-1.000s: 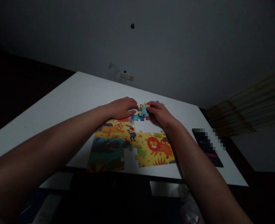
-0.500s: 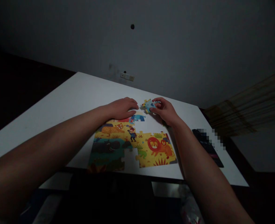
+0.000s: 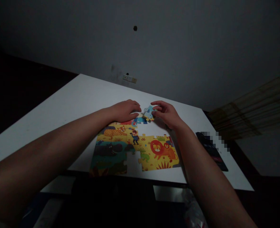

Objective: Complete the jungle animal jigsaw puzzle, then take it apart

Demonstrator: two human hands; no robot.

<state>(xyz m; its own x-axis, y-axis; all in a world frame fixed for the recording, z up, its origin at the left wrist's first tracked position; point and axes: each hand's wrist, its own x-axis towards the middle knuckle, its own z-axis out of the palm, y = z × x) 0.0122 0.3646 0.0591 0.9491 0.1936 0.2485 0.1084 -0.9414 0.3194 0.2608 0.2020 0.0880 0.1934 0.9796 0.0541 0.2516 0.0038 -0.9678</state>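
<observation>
Moved: my right hand (image 3: pixel 167 114) and the loose puzzle piece (image 3: pixel 149 112) have shifted left and down since the earlier frame, closer to the assembled puzzle (image 3: pixel 117 133).

Right hand: fingers curved, pinching the piece at its right edge.

Left hand (image 3: pixel 124 110): palm down, fingers loosely together and curled, resting at the puzzle's top edge, not touching the loose piece.

Loose piece: light blue with some yellow, between my hands, just above the elephant piece (image 3: pixel 139 120). Can't tell if it touches the table.

Puzzle: flat, with leopard, hippo and lion pictures. White table shows through a gap (image 3: pixel 151 128) below the loose piece and another gap (image 3: pixel 131 163) near the bottom edge.

Table (image 3: pixel 59 129): white top, carrying the puzzle.

Right of puzzle: dark phone-like object (image 3: pixel 211 150), partly pixelated, near the table's right edge, well apart from my hands.

Behind: wall plate (image 3: pixel 129 78) above the table's far edge.
</observation>
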